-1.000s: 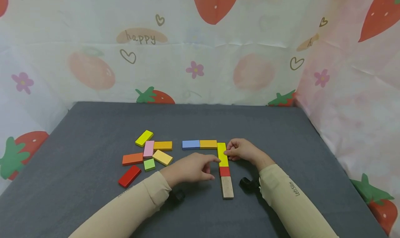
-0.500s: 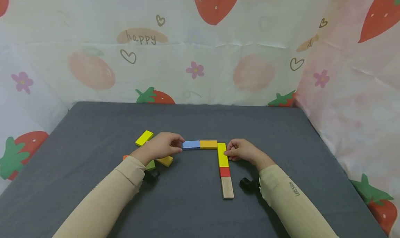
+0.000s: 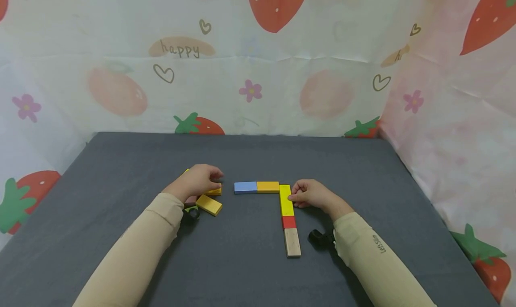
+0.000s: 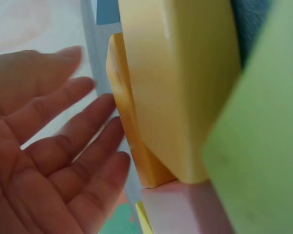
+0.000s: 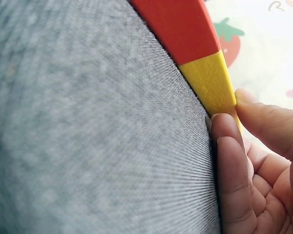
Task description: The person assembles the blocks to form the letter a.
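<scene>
In the head view my left hand (image 3: 198, 179) is over the loose group of wooden blocks. Its fingers are spread and relaxed in the left wrist view, tips right beside an orange block (image 4: 140, 156) with nothing between them. A pale yellow block (image 4: 158, 78), a pink block (image 4: 168, 204) and a green block (image 4: 263, 161) lie around it. My right hand (image 3: 310, 193) holds a long yellow block (image 3: 285, 206) at its right edge, thumb at the top edge and fingertips against the side. A red block (image 3: 288, 222) and a bare wood block (image 3: 292, 243) continue that line towards me.
A blue block (image 3: 245, 188) and another orange block (image 3: 268, 187) form a row running left from the yellow block's far end. My left arm hides other loose blocks. Dark grey cloth (image 3: 250, 262) covers the table, with a printed curtain (image 3: 282, 60) behind.
My left hand moves from near the long yellow block to the blue block's left end, then on left to the loose blocks. My right hand stays at the yellow block; the row keeps its place.
</scene>
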{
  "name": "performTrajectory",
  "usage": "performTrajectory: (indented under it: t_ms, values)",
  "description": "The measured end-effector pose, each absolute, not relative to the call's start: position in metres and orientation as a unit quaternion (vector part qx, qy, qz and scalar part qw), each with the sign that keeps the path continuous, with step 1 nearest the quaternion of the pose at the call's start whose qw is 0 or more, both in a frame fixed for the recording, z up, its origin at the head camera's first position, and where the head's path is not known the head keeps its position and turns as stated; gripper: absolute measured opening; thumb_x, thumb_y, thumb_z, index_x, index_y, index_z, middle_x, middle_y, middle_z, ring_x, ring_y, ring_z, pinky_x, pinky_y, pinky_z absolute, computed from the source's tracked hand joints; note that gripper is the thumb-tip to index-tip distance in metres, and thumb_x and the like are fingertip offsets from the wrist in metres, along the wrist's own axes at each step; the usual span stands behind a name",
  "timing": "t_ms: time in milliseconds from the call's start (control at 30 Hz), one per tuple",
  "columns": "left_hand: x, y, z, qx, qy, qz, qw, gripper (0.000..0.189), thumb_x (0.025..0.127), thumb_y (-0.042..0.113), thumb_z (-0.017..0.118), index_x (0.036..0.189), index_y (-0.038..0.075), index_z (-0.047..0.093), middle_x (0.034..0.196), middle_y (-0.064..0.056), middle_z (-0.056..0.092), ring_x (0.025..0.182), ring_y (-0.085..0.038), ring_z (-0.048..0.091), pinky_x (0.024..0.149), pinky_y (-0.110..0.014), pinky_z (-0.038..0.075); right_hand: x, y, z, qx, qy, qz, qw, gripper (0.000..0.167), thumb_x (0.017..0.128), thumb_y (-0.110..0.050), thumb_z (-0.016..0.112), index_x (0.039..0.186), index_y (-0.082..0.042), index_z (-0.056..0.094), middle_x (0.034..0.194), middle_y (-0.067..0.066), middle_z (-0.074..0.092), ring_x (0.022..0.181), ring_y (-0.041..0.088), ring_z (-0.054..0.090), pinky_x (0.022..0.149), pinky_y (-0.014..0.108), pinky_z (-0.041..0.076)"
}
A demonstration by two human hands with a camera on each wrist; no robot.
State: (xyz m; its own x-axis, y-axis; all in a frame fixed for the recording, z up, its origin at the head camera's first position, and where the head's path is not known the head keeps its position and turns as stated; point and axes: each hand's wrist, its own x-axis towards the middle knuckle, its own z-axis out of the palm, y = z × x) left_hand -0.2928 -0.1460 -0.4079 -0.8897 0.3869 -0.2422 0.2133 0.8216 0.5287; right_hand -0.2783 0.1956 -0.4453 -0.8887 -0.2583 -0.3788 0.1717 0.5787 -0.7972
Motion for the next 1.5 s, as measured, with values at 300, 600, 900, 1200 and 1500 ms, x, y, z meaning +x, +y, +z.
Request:
performTrajectory:
  t_ms: [300,600,900,1200,1500]
  values:
    - [-0.2966,-0.1462,-0.4092,0.173,0.943,0.204,0.196,0.031,0.092,0.008,0.063,0.123,0.005,0.066,0.116,-0.013,0.068,0.096,-0.022,0.06,0.085,-0.036,0.053,-0.2783,0.1957,-0.4464,-0.025,0.856,-0.46,0.235,0.017,0.09,-0.019,0.07,0.091,-0.006,0.059,0.078,0.001,0.062,0.072,0.013,0.062,0.069,0.026,0.055]
    - [-0.2963,-0.1436,-0.4085,0.166,0.949,0.188,0.192,0.012,0.091,0.011,0.066,0.102,0.009,0.068,0.094,-0.007,0.065,0.078,-0.019,0.056,0.069,-0.029,0.049,-0.279,0.1965,-0.4478,-0.026,0.857,-0.459,0.234,0.017,0.09,-0.019,0.07,0.091,-0.006,0.059,0.078,0.001,0.062,0.072,0.013,0.062,0.07,0.026,0.054]
    - [-0.2906,-0.1405,-0.4043,0.169,0.956,0.171,0.17,0.014,0.09,0.01,0.067,0.103,0.01,0.065,0.103,-0.01,0.067,0.083,-0.02,0.058,0.074,-0.032,0.051,-0.279,0.1966,-0.4474,-0.027,0.858,-0.457,0.234,0.018,0.09,-0.02,0.07,0.091,-0.006,0.059,0.078,0.001,0.063,0.072,0.014,0.062,0.07,0.026,0.055]
    - [-0.2912,-0.1394,-0.4032,0.184,0.961,0.143,0.149,0.016,0.092,0.011,0.063,0.107,0.007,0.068,0.098,-0.009,0.067,0.08,-0.02,0.055,0.074,-0.032,0.049,-0.2787,0.1962,-0.4474,-0.024,0.856,-0.459,0.235,0.017,0.09,-0.019,0.07,0.09,-0.006,0.059,0.076,0.001,0.062,0.07,0.013,0.062,0.068,0.026,0.054]
    - [-0.2906,-0.139,-0.4014,0.172,0.965,0.143,0.135,0.026,0.091,0.014,0.062,0.116,0.009,0.068,0.11,-0.012,0.067,0.095,-0.024,0.06,0.087,-0.04,0.052,-0.2784,0.1961,-0.4456,-0.026,0.855,-0.461,0.237,0.017,0.09,-0.018,0.07,0.091,-0.006,0.059,0.077,0.001,0.062,0.07,0.013,0.062,0.069,0.026,0.055]
